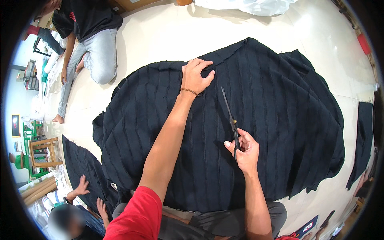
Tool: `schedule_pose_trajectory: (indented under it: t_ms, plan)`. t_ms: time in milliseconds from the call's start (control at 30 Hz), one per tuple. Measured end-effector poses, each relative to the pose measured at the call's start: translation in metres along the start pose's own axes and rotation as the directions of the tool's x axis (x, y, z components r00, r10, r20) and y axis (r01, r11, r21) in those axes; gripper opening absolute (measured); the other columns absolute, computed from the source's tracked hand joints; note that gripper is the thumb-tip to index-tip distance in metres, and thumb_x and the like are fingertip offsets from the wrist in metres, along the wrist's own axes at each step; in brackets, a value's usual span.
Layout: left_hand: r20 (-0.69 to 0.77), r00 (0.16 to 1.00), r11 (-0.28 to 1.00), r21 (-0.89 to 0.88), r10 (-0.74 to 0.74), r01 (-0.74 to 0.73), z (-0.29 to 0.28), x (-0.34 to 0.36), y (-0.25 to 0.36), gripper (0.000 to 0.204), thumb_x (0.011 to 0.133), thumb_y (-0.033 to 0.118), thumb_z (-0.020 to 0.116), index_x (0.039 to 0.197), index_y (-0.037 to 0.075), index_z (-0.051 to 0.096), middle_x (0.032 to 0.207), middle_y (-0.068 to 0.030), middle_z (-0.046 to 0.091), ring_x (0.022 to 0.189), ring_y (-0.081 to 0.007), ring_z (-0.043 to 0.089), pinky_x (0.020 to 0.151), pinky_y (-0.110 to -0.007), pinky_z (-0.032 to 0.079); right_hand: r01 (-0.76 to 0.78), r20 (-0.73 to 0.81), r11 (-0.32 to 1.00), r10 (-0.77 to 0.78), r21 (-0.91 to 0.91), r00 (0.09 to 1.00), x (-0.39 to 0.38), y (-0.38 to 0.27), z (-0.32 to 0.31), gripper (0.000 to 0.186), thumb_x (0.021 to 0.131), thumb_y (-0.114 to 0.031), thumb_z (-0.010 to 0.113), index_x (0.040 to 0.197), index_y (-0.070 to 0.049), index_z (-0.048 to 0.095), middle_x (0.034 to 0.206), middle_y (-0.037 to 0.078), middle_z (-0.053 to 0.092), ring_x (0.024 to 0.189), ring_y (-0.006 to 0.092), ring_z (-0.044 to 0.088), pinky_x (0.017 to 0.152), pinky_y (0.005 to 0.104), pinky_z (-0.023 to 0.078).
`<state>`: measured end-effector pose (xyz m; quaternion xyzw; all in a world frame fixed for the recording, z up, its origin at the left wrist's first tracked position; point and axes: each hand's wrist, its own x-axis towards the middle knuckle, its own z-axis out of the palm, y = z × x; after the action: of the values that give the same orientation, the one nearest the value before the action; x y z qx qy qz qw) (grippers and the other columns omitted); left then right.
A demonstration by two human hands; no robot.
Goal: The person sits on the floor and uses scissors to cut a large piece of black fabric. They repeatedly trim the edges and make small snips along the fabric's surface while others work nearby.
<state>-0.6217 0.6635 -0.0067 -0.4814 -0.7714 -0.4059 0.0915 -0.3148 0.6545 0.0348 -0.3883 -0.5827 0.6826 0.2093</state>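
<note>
A large dark navy cloth [272, 132] with lengthwise stripes or seams lies spread across the floor in front of me and reaches my lap. My left hand [196, 76] rests on it near the far edge, thumb and index finger apart with dark cloth showing between them. A pair of black scissors [233, 122] with a brass-coloured pivot is held in my right hand [246, 152]. Its blades are almost closed and point away from me, over the middle of the cloth. The fingers inside the handles are partly hidden.
At far left a person in grey jeans [102, 60] kneels on the pale tiled floor [152, 36]. Another person's hand [82, 186] is over a dark cloth piece [84, 164] at lower left. A dark strip [362, 136] lies right; white plastic [252, 6] is at the top.
</note>
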Motion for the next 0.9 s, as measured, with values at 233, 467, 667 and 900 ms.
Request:
schedule_pose_trajectory:
  t_ms: [233,467,667,900]
  plan:
    - [-0.035,0.999,0.997,0.083,-0.002,0.005,0.006,0.002,-0.004,0.012,0.082,0.017,0.077,0.092,0.012,0.078,0.086,-0.003,0.071,0.088,-0.0209,0.065,0.078,-0.038,0.045,-0.015,-0.003,1.0,0.015,-0.016,1.0,0.0,-0.002,0.001,0.052,0.077,-0.012,0.089,0.118,0.011,0.064,0.067,-0.003,0.06,0.058,0.0008,0.05,0.052,0.0192,0.036]
    - [-0.047,0.922,0.907,-0.207,-0.384,0.367,-0.002,0.009,-0.001,0.019,0.092,0.022,0.072,0.096,0.004,0.077,0.084,-0.0078,0.077,0.082,-0.0154,0.074,0.079,-0.029,0.055,-0.062,0.002,0.997,0.062,0.04,0.998,0.002,-0.004,0.002,0.055,0.079,-0.014,0.088,0.121,0.011,0.063,0.069,-0.001,0.064,0.058,0.0016,0.053,0.051,0.0197,0.041]
    - [-0.015,0.913,0.894,-0.211,-0.408,0.396,0.0,0.008,0.001,0.022,0.091,0.024,0.073,0.1,0.005,0.077,0.083,-0.007,0.077,0.082,-0.0152,0.074,0.079,-0.031,0.054,-0.299,0.161,0.895,0.259,0.331,0.952,0.006,-0.019,-0.001,0.047,0.087,-0.021,0.082,0.12,0.006,0.063,0.075,0.006,0.066,0.05,0.0073,0.057,0.04,0.021,0.04]
    - [0.03,0.999,0.999,0.009,-0.031,0.031,-0.002,0.003,-0.005,0.02,0.08,0.02,0.079,0.098,0.012,0.079,0.092,-0.0053,0.073,0.083,-0.0188,0.067,0.075,-0.033,0.054,-0.373,0.254,0.748,0.276,0.549,0.927,0.03,-0.019,0.001,0.04,0.096,-0.029,0.07,0.118,0.004,0.062,0.076,0.01,0.065,0.047,0.0103,0.055,0.038,0.0233,0.037]
